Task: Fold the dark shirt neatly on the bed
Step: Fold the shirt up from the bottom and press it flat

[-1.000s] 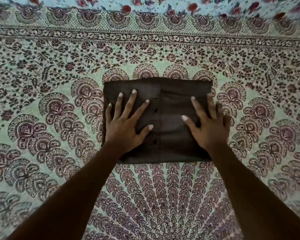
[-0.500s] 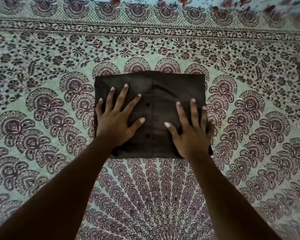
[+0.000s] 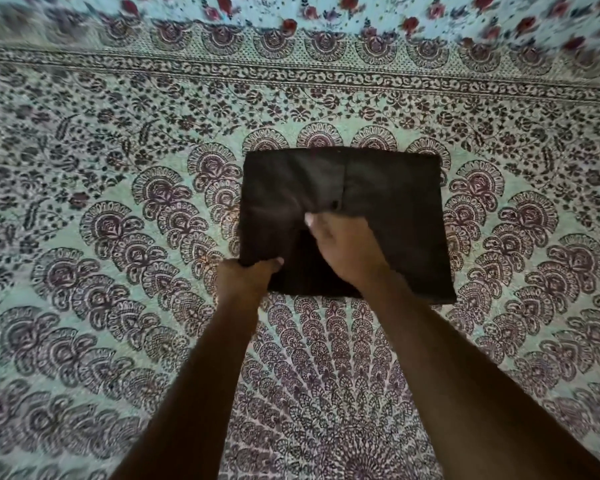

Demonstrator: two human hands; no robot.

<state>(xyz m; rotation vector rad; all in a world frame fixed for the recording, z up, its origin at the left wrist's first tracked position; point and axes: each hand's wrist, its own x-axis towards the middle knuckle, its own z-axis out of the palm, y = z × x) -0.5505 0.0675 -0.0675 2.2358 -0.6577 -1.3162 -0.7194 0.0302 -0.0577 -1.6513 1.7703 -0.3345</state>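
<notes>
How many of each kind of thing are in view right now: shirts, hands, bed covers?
Dark shirt, folded into a rectangle: 1
Hands: 2, the left hand gripping the shirt's near-left corner, the right hand closed on its middle
Patterned bed cover: 1
Total: 4

The dark shirt (image 3: 388, 209) is a matt, soft-looking woven cloth with faint creases (one small dark button shows at its placket), lying on a bedspread (image 3: 118, 271) of matt printed cotton-like fabric, pale green with maroon paisley, and a rose-printed cloth (image 3: 361, 12) beyond it.
</notes>
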